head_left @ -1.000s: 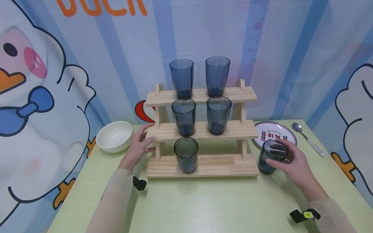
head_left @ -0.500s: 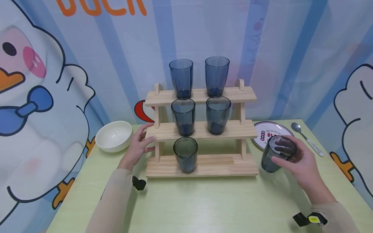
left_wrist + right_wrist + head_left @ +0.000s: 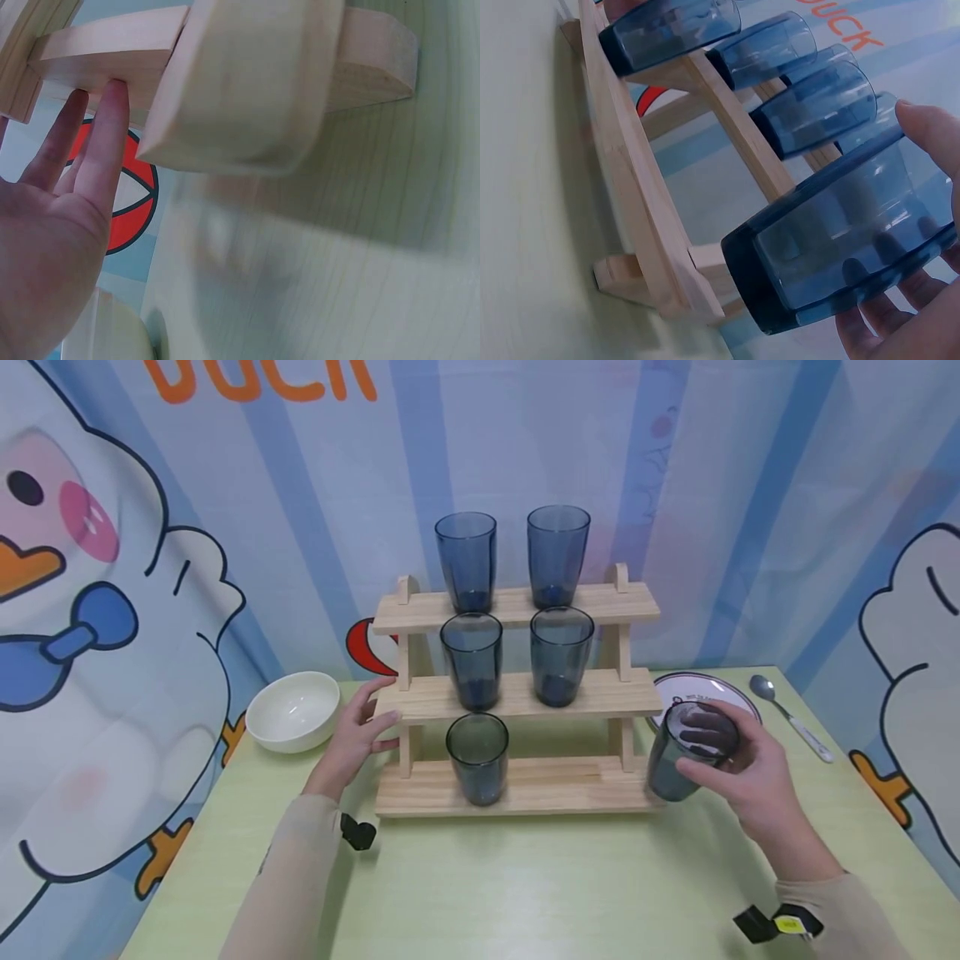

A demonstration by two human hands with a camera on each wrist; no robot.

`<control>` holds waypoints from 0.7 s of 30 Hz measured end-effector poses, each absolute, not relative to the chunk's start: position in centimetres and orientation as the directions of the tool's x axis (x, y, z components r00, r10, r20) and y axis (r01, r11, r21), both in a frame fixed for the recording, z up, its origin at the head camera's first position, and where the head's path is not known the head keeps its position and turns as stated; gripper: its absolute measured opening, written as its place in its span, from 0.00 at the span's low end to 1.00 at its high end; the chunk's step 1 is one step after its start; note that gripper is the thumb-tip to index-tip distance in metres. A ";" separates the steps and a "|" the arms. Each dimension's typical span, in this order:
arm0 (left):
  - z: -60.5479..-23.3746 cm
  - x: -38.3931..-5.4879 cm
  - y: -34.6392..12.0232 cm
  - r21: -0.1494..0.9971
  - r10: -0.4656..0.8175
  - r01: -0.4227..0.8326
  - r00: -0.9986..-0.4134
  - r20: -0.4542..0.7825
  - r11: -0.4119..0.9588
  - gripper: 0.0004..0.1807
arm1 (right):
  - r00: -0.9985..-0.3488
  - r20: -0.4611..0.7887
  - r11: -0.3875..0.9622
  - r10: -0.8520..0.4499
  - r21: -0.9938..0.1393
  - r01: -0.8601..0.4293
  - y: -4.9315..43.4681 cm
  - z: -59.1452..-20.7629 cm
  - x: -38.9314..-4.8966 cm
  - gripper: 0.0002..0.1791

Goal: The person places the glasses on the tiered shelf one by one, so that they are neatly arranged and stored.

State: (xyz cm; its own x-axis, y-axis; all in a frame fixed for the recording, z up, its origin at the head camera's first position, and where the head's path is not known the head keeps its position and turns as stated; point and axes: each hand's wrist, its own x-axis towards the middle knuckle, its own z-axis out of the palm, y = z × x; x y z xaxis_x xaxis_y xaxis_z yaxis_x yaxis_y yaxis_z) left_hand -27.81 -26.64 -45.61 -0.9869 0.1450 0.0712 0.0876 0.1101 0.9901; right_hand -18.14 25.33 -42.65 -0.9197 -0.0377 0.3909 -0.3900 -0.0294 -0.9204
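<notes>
My right hand (image 3: 753, 777) grips a dark blue-grey glass (image 3: 686, 756) at the right end of a three-tier wooden rack (image 3: 525, 785). The glass tilts slightly, its base overlapping the bottom shelf's end; in the right wrist view the gripped glass (image 3: 840, 240) is raised, with fingers and thumb around its sides. My left hand (image 3: 356, 743) rests against the rack's left end, extended fingers (image 3: 105, 150) touching the wood in the left wrist view. Matching glasses stand upright on the rack: two on top, two in the middle, and a single glass (image 3: 477, 760) on the bottom shelf.
A white bowl (image 3: 292, 712) stands left of the rack on the pale green table (image 3: 517, 893). Behind the gripped glass lies a printed plate (image 3: 738, 697), partly hidden, with a spoon (image 3: 791, 718) to its right. A cartoon duck curtain (image 3: 322, 485) hangs behind.
My right hand has lifted and tilted the glass, shifting a little right and then back left to the bottom shelf's end. My left hand stays where it was.
</notes>
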 end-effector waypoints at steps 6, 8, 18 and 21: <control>-45.6 -27.8 -26.7 0.990 0.141 0.087 -0.988 0.070 0.113 0.33 | -0.926 0.371 -0.005 -0.074 -0.928 -0.372 23.7 -42.6 -18.5 0.42; -45.6 -27.7 -26.7 0.990 0.138 0.085 -0.988 0.069 0.116 0.33 | -0.927 0.363 0.015 -0.089 -0.930 -0.366 23.1 -42.6 -18.6 0.42; -45.5 -27.7 -26.7 0.991 0.134 0.080 -0.989 0.066 0.106 0.32 | -0.936 0.321 0.111 -0.145 -0.935 -0.338 19.7 -42.6 -19.4 0.43; -45.5 -27.7 -26.6 0.991 0.133 0.082 -0.989 0.067 0.106 0.32 | -0.939 0.301 0.129 -0.169 -0.937 -0.324 18.7 -42.7 -19.7 0.44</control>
